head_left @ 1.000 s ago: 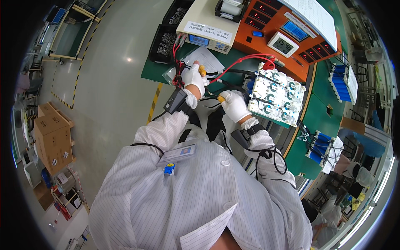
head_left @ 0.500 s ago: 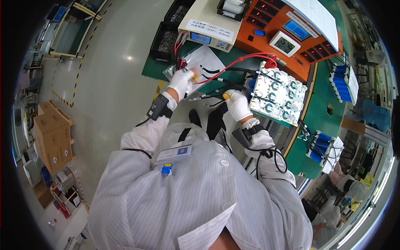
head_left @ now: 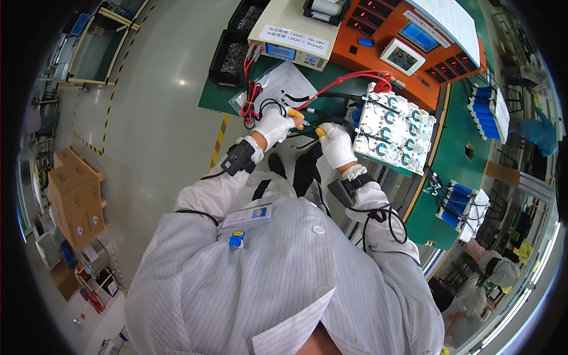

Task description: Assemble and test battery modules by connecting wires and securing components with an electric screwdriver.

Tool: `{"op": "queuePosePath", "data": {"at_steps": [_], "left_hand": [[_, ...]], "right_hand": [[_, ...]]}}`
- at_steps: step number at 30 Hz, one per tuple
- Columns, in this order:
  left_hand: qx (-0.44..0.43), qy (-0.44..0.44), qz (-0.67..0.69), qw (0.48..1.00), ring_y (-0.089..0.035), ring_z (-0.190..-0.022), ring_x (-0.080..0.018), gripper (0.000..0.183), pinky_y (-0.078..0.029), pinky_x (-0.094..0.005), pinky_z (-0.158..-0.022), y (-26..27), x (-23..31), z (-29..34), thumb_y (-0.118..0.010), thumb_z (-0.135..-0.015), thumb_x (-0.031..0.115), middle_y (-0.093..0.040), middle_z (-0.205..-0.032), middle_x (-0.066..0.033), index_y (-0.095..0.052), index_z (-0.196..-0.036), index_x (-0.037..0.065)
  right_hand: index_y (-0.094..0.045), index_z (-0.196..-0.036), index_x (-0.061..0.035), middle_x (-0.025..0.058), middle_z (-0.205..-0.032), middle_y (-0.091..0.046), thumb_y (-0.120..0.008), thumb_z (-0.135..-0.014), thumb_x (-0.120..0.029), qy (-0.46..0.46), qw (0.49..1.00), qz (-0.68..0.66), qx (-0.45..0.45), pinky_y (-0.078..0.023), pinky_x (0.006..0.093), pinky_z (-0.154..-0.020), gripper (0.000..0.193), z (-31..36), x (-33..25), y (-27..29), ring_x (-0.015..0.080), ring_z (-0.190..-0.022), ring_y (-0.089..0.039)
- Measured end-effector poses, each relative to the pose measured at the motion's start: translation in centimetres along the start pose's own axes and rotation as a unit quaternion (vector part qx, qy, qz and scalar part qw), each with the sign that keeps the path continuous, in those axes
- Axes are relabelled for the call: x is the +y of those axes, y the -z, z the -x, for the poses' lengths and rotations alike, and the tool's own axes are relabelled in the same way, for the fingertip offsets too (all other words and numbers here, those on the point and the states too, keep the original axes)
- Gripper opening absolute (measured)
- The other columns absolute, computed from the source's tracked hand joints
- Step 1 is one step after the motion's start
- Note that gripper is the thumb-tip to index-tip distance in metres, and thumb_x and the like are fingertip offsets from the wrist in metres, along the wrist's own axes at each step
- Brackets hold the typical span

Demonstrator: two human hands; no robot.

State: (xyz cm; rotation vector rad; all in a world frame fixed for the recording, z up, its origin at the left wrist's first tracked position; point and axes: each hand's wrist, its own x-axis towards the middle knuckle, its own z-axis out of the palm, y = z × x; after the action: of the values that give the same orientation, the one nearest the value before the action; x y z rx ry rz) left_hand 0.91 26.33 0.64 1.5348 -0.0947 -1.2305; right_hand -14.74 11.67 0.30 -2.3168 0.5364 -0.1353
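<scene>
My left hand [head_left: 277,127], in a white glove with yellowish fingertips, pinches the thin end of a test lead. Black wire [head_left: 272,105] loops behind that hand, beside a bundle of red leads [head_left: 251,97] from the beige tester [head_left: 293,32]. Just to the right, my gloved right hand [head_left: 337,147] is closed on a black cable, mostly hidden by the fingers. The two hands' fingertips nearly meet. Several black cables [head_left: 336,96] reach left from a white-topped battery pack [head_left: 408,121] with blue sides, at the green bench's edge.
An orange instrument panel [head_left: 370,56] with red displays and a small clock [head_left: 402,59] stands behind the pack. Black bins [head_left: 229,56] of small metal parts flank the tester. Other blue-and-white packs [head_left: 464,207] sit farther right. A paper sheet [head_left: 284,83] lies on the bench [head_left: 216,97].
My left hand has moved right and slightly down, bringing the lead close to my right hand. The red leads now hang lower beside it. My right hand has barely moved.
</scene>
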Motion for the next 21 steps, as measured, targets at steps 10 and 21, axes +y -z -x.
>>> {"op": "queuePosePath", "data": {"at_steps": [10,21], "left_hand": [[-0.034,0.043,0.032,0.998,-0.037,-0.044,-0.0032,0.015,-0.026,-0.0219,-0.04,-1.6,-0.2,-0.1,-0.067,-0.089,0.013,-0.057,-0.066,0.0043,-0.066,-0.102,0.005],[-0.077,0.033,0.102,0.991,-0.033,-0.041,-0.0056,0.017,-0.025,-0.0252,-0.04,-1.0,-0.2,0.5,-0.06,-0.095,0.018,-0.049,-0.058,0.0039,-0.067,-0.101,0.004]], "right_hand": [[-0.065,-0.095,-0.0049,0.0187,-0.087,-0.064,-0.063,-0.076,0.001,0.022,1.0,0.013,-0.012,-0.049,0.0444,-0.076,0.02,-0.7,-0.9,0.5,0.0385,-0.084,-0.06],[-0.065,-0.088,-0.0036,0.0166,-0.082,-0.065,-0.063,-0.075,0.0,0.026,0.999,-0.044,0.019,-0.05,0.0421,-0.073,0.014,-1.1,-0.9,0.1,0.0364,-0.081,-0.062]]}}
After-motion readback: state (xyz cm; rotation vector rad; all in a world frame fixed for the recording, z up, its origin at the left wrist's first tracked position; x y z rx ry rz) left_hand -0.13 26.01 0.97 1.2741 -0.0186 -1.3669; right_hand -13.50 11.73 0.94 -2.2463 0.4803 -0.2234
